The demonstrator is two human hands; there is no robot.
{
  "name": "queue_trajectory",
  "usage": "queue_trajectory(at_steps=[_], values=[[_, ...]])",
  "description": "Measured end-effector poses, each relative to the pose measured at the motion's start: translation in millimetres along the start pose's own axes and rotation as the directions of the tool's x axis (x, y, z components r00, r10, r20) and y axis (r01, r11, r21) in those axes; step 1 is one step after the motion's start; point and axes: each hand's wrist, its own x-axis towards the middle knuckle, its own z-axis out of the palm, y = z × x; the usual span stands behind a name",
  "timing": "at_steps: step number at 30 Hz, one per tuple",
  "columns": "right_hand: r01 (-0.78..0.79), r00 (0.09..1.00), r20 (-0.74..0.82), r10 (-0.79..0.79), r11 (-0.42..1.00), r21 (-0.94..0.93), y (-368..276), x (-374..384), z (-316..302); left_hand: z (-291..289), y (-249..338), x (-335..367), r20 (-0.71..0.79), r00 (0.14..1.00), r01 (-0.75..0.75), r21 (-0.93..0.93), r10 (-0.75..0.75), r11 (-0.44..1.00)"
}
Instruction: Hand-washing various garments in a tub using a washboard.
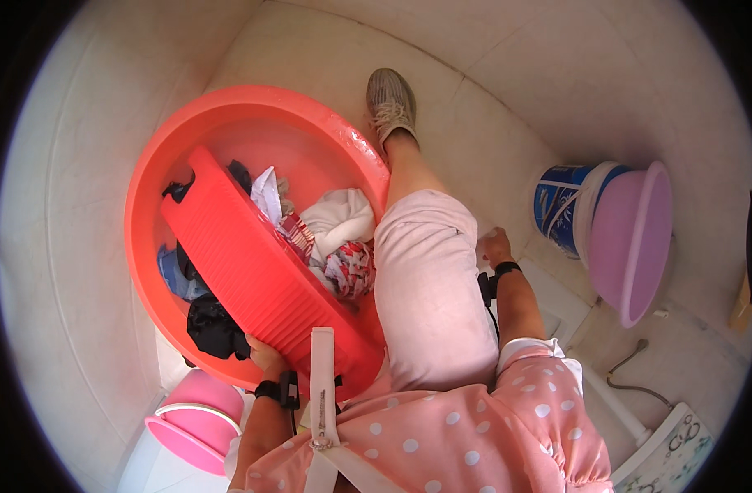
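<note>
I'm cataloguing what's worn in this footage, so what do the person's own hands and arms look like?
The left hand and right hand are bare of gloves. Each wrist has a black strap with a small black box and thin dark cable. The right sleeve is pink, white-dotted, with a white cuff.

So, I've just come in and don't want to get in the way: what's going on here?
A person's left hand is at the near left edge of a red washboard slanting across a red tub. A black cloth lies on the board's left, with a white cloth and a patterned cloth on its right. The right hand is outside the tub, beside the knee; whether it holds anything is unclear.
</note>
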Motion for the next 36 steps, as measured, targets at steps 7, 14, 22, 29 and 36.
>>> queue_trajectory(at_steps=[7,14,22,29,36], values=[[-0.308,0.945,0.057,0.322,0.935,-0.175,16,-23,-12,4,21,-16,0.033,0.999,-0.029,-0.005,0.03,1.0],[-0.08,0.992,-0.11,0.067,0.99,-0.12,-119,-7,-100,-8,14,-5,0.007,0.999,-0.053,0.008,0.053,0.999],[0.764,0.636,0.083,-0.767,0.612,-0.203,-416,-79,-191,-17,25,-12,0.021,0.999,0.038,0.133,-0.041,0.99],[0.891,0.421,0.43,-0.799,0.275,-0.362,-518,-180,-3,-31,41,-21,0.036,0.991,0.12,0.23,-0.132,0.966],[0.892,0.414,0.313,-0.855,0.312,-0.327,-439,-192,182,-38,41,-19,0.072,0.988,0.121,0.202,-0.138,0.972]])
